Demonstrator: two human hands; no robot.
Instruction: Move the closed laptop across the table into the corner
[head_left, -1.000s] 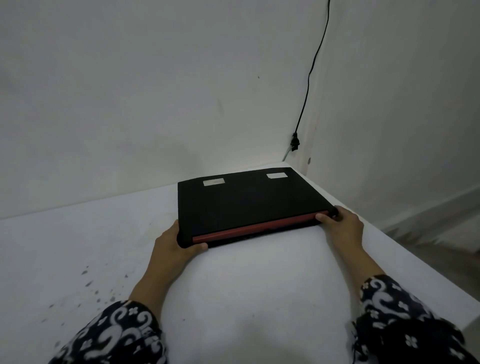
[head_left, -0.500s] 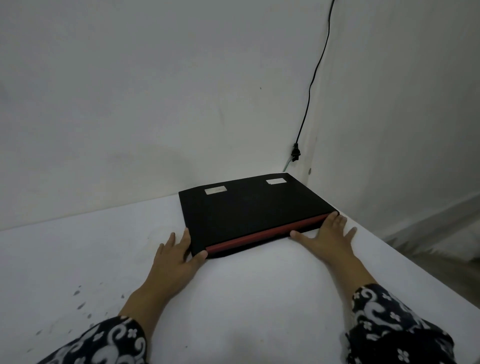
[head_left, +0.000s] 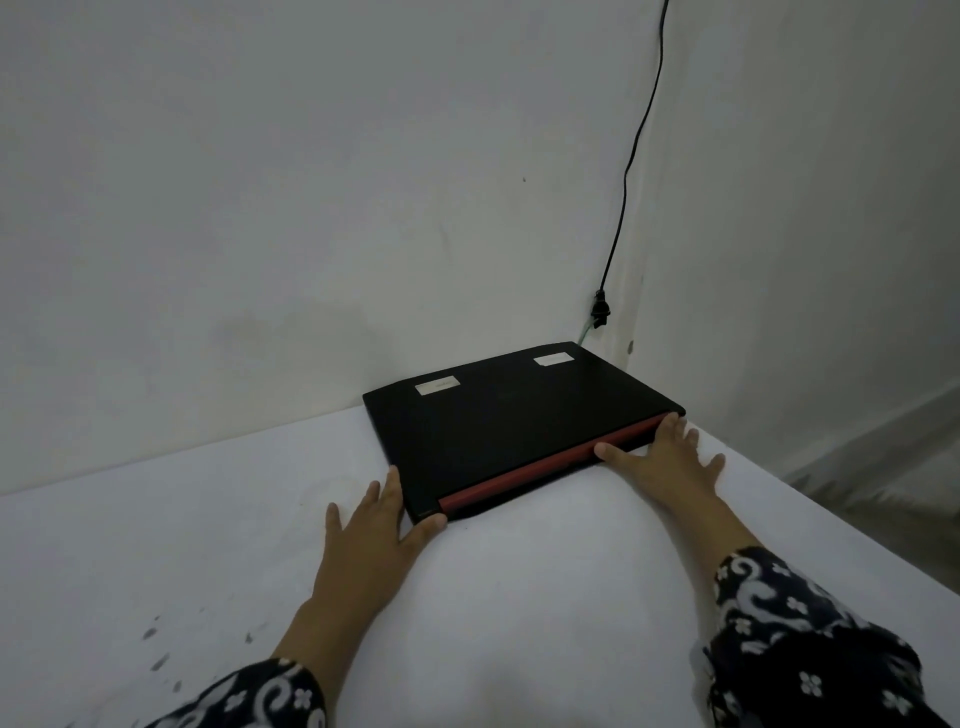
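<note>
The closed black laptop (head_left: 519, 421) lies flat on the white table (head_left: 519, 597), its back edge against the wall and its far right corner in the room corner. A red strip runs along its near edge, and two pale stickers sit on its lid. My left hand (head_left: 371, 530) rests flat on the table with fingers spread, thumb and fingertips touching the laptop's near left corner. My right hand (head_left: 662, 457) lies flat with fingers spread, its fingertips against the near right edge. Neither hand grips the laptop.
A black cable (head_left: 631, 161) hangs down the corner to a plug (head_left: 600, 312) just behind the laptop. The table's right edge (head_left: 852, 525) drops off to the floor. Dark specks (head_left: 156, 654) mark the table at the near left.
Both hands went from gripping the laptop's near corners to lying flat with fingers spread against its edge. The laptop slid farther back and right into the corner.
</note>
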